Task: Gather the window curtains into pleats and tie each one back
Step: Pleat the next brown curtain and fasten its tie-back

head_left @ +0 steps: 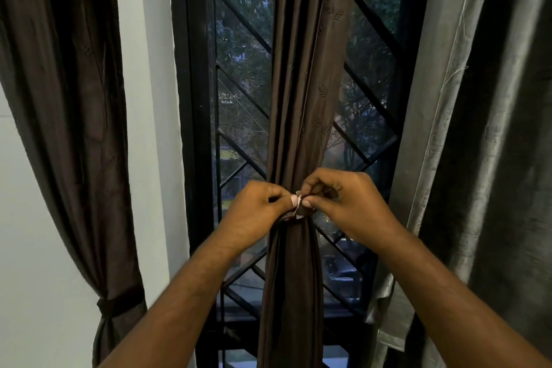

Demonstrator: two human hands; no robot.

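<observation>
A dark brown curtain point(301, 84) hangs gathered into narrow pleats in front of the window, pinched to a waist at mid height. At that waist a pale tie strip point(298, 202) wraps the bundle. My left hand point(257, 212) pinches the strip's end from the left. From the right, my right hand point(343, 203) pinches the other end, thumb and fingers curled. The two hands almost touch over the tie. A second brown curtain point(68, 128) hangs at the left, cinched low by a dark tieback point(119, 305).
A black window frame point(191, 128) with a diagonal metal grille point(242, 24) stands behind the curtain. A grey-green drape point(466, 158) hangs loose on the right. A white wall point(35, 248) fills the left side.
</observation>
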